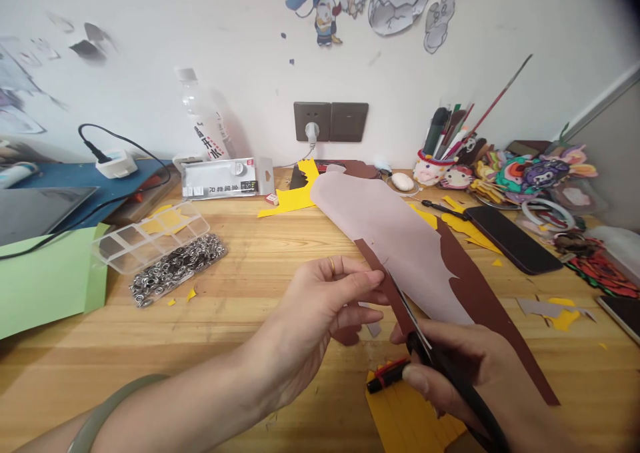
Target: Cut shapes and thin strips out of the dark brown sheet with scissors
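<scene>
My left hand pinches a narrow brown strip between thumb and fingers, above the table. Scissors with black handles are gripped by my right hand. Their blades lie along the strip's right edge and point up and left toward my left hand; how far apart the blades are is hard to make out. Just beyond them is a large pale mauve sheet, with a dark brown sheet along its right side. A black pen lies on a yellow sheet below my right hand.
On the left are a clear compartment box of metal rings and a green sheet. A bottle and a packaged ruler stand behind. A phone, a pen cup and yellow scraps are at right.
</scene>
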Available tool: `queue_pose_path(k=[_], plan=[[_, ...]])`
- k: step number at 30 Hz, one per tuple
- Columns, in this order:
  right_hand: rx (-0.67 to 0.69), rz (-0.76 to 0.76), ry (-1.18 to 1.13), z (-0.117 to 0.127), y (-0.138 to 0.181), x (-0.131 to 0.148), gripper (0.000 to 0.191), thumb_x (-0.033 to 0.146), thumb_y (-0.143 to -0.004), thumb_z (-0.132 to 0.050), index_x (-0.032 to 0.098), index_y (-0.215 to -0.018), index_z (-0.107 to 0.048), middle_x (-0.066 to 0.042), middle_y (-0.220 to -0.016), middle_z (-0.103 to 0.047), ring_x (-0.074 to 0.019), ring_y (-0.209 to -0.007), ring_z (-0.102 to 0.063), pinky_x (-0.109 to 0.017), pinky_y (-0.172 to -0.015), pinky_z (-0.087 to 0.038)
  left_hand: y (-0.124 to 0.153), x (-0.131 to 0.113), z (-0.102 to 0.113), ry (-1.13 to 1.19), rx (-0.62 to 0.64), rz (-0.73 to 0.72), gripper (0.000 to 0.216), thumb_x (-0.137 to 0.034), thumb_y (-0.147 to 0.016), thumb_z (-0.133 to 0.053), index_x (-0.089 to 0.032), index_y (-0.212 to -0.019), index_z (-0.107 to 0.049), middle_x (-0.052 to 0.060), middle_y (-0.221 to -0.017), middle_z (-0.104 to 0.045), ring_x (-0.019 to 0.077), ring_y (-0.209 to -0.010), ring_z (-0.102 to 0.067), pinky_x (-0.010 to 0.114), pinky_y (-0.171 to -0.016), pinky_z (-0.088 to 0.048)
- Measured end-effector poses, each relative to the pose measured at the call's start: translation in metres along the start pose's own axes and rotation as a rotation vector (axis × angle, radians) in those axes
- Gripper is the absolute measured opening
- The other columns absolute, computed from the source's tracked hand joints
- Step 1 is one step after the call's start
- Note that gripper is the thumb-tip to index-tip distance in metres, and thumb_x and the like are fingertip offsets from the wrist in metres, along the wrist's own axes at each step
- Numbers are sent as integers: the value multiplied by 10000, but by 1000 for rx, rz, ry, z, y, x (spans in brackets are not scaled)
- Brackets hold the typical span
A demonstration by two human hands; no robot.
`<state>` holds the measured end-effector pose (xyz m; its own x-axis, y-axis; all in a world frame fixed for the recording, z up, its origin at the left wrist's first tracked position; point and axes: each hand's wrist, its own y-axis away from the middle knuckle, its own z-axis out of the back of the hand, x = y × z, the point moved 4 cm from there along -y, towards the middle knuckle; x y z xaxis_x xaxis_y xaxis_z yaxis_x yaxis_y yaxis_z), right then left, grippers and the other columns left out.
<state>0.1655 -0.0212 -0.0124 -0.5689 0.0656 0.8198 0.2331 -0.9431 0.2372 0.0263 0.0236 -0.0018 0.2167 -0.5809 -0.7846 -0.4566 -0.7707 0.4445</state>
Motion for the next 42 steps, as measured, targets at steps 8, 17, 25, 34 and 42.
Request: queue_pose_path(k=[8, 17, 25, 34, 42], plan=[[-69, 26, 73, 2, 0, -1, 136, 323, -691, -599, 209, -687, -672, 20, -486, -512, -124, -435, -430, -211, -383, -361, 1, 1, 1, -13, -11, 3, 225, -364, -714, -597, -152, -725, -523, 86, -867, -639, 171, -691, -606, 274, -599, -424], [-32, -23, 2, 1, -4, 0, 160, 337, -683, -583, 188, -662, -637, 44, -438, -433, -98, -389, -388, -190, -350, -325, -1, 1, 2, -23, -2, -7, 230, -367, -710, -604, -150, -729, -529, 74, -830, -630, 135, -645, -579, 265, -599, -416], [-56, -29, 23, 0, 0, -2, 180, 344, -689, -587, 179, -704, -658, 15, -482, -541, -106, -390, -448, -190, -359, -387, -2, 0, 1, -9, -19, -7, 219, -349, -689, -626, -150, -723, -542, 55, -783, -633, 135, -649, -591, 243, -600, -417], [27, 3, 23, -2, 1, 1, 184, 357, -734, -563, 193, -714, -645, 19, -535, -530, -125, -469, -449, -209, -402, -358, 0, 1, 1, -91, -20, -9, 211, -366, -716, -581, -167, -704, -511, 56, -812, -628, 192, -702, -611, 294, -609, -407], [19, -5, -10, 0, -1, 1, 187, 360, -734, -564, 205, -766, -663, 7, -565, -581, -137, -480, -478, -217, -415, -375, 0, 3, 0, -136, -9, -14, 187, -348, -731, -561, -168, -709, -515, 61, -788, -628, 227, -755, -618, 305, -633, -387]])
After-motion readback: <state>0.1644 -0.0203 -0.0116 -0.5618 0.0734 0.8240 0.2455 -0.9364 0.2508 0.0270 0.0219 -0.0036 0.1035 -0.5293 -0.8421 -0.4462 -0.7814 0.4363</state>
